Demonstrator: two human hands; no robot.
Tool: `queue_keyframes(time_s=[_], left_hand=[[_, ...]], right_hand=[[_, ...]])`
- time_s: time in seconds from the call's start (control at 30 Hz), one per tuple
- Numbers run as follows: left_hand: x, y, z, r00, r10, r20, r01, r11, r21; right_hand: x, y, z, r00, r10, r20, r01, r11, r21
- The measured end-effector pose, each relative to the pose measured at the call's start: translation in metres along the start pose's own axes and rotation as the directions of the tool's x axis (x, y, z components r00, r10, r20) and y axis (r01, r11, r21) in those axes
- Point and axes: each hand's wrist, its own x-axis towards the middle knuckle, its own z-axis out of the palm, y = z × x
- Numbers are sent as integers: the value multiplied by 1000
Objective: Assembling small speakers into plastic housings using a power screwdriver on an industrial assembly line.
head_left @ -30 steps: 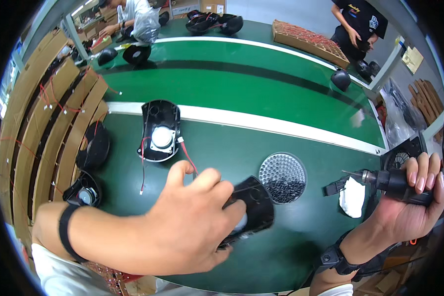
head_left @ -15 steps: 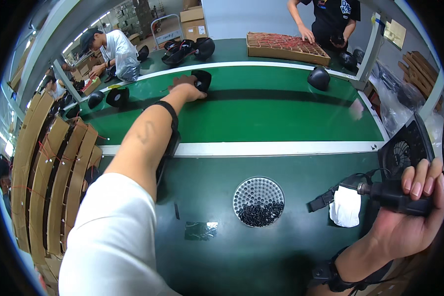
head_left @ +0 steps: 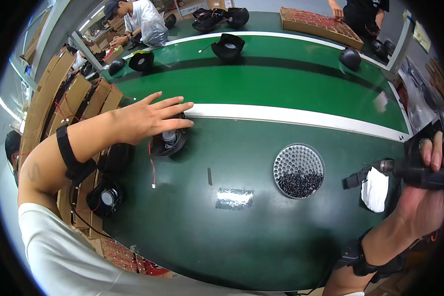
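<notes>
My left hand [head_left: 155, 116] hovers palm down at the left of the bench, fingers spread, holding nothing. Partly hidden under it is a round black speaker unit [head_left: 170, 143]; a red wire [head_left: 153, 167] with a white plug trails from it. Another speaker [head_left: 106, 198] lies nearer me, at the bench's left edge. At the far right, my right hand [head_left: 424, 204], somewhat blurred, is closed round a black power screwdriver [head_left: 412, 173] pointing left. A round perforated dish [head_left: 293, 158] of small black screws stands between the hands. On the green belt a black curved housing [head_left: 228, 47] sits by itself.
Cardboard dividers [head_left: 74, 98] stand along the left side. A white wad [head_left: 375, 190] lies by the screwdriver tip, and clear tape [head_left: 234, 199] is on the bench. More black housings [head_left: 142, 61] rest on the belt. Two co-workers sit beyond it, near a wire-filled box [head_left: 320, 27].
My left hand has let go of the black housing on the belt and drawn back toward me, over the speaker on the bench. The view has shifted. My right hand still holds the screwdriver.
</notes>
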Motion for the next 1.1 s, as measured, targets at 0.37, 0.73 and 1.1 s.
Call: queue_keyframes(time_s=[0.37, 0.73, 1.1], left_hand=[[-6, 79, -1, 821, -468, -328, 118, 701, -704], [22, 194, -24, 718, -566, -405, -53, 536, -843], [24, 203, 15, 544, -631, -554, -264, 498, -826]], right_hand=[[-38, 63, 66, 985, 168, -32, -170, 978, -123], [-57, 111, 65, 997, 82, 17, -76, 975, -208], [-129, 50, 116, 909, -70, 411, 406, 373, -834]])
